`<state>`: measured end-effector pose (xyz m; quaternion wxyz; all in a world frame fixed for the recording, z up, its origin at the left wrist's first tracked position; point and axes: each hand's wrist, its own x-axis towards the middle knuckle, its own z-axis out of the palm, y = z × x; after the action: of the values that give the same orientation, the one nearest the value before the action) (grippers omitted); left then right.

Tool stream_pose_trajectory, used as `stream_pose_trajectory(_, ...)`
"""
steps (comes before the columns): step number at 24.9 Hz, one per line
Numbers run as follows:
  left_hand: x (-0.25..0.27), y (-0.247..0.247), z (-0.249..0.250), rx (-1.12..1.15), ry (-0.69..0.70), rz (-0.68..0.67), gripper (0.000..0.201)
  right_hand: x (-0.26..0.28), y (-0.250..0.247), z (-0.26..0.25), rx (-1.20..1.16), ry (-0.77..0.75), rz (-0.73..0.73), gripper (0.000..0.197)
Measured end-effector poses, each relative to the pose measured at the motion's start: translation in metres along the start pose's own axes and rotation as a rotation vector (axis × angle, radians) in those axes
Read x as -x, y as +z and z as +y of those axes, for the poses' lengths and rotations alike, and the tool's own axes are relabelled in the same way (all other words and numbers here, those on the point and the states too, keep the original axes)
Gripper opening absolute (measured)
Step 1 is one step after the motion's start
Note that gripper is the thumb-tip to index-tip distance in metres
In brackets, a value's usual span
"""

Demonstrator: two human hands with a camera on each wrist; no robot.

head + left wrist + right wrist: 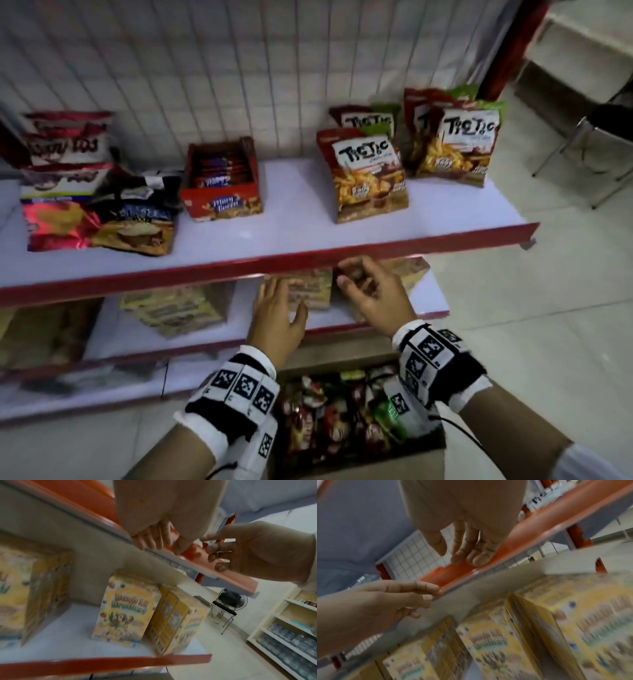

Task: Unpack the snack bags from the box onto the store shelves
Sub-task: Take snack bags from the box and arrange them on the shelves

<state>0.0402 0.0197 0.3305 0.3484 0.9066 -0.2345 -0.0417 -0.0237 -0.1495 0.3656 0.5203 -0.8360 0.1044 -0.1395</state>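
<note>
The cardboard box (426,454) stands on the floor under my wrists, filled with red and green snack bags (339,418). Tic Tic bags (371,174) stand on the upper shelf (294,219), with more at its right end (460,144). My left hand (279,301) hovers with straight fingers just below the shelf's red front edge (205,274), holding nothing. My right hand (359,284) hangs beside it, fingers loosely curled and empty. In the left wrist view the left hand's fingers (152,538) are near the red edge. In the right wrist view the right hand's fingers (467,550) are relaxed.
Yellow cartons (310,287) (125,609) (488,642) fill the lower shelf behind my hands. A red biscuit carton (219,185) and chip bags (89,212) sit left on the upper shelf. A chair (599,144) stands to the right. Far shelving holds water bottles (291,642).
</note>
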Motion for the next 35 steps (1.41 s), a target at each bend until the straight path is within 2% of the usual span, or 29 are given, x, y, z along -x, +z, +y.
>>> stream_pose_trajectory(5,0.031,0.103,-0.109,0.092,-0.020,-0.092,0.025,0.034,0.069,0.149,0.147,0.167,-0.241,0.017)
stream_pose_trajectory(9,0.051,0.189,-0.191,0.096,-0.072,-0.158,0.027,0.061,0.122,0.266,0.181,0.231,-0.400,0.026)
stream_pose_trajectory(14,0.064,0.268,-0.272,-0.057,-0.062,-0.227,0.031,0.079,0.190,0.392,0.383,0.168,-0.628,0.029)
stream_pose_trajectory(19,0.058,0.286,-0.305,-0.088,0.037,-0.169,0.043,0.078,0.237,0.461,0.614,0.080,-0.883,0.040)
stream_pose_trajectory(22,0.048,0.280,-0.311,-0.058,0.043,-0.180,0.043,0.077,0.263,0.489,0.845,0.015,-0.969,0.052)
stream_pose_trajectory(24,0.044,0.274,-0.312,-0.044,-0.015,-0.230,0.045,0.084,0.281,0.498,0.995,0.024,-1.047,0.056)
stream_pose_trajectory(26,0.044,0.268,-0.311,-0.019,-0.066,-0.283,0.046,0.094,0.294,0.504,1.056,0.057,-1.076,0.048)
stream_pose_trajectory(27,0.046,0.265,-0.311,-0.006,-0.078,-0.283,0.046,0.099,0.298,0.502,1.047,0.074,-1.034,0.041)
stream_pose_trajectory(29,0.053,0.261,-0.314,0.045,-0.078,-0.225,0.040,0.103,0.294,0.490,0.968,0.075,-0.929,0.033)
stream_pose_trajectory(31,0.065,0.257,-0.320,0.131,-0.028,-0.139,0.030,0.096,0.274,0.467,0.865,0.013,-0.835,0.024)
stream_pose_trajectory(33,0.081,0.255,-0.321,0.205,0.024,-0.072,0.025,0.086,0.244,0.433,0.631,0.038,-0.741,0.014)
stream_pose_trajectory(35,0.097,0.255,-0.319,0.266,0.036,-0.072,0.035,0.081,0.220,0.400,0.290,0.089,-0.676,0.010)
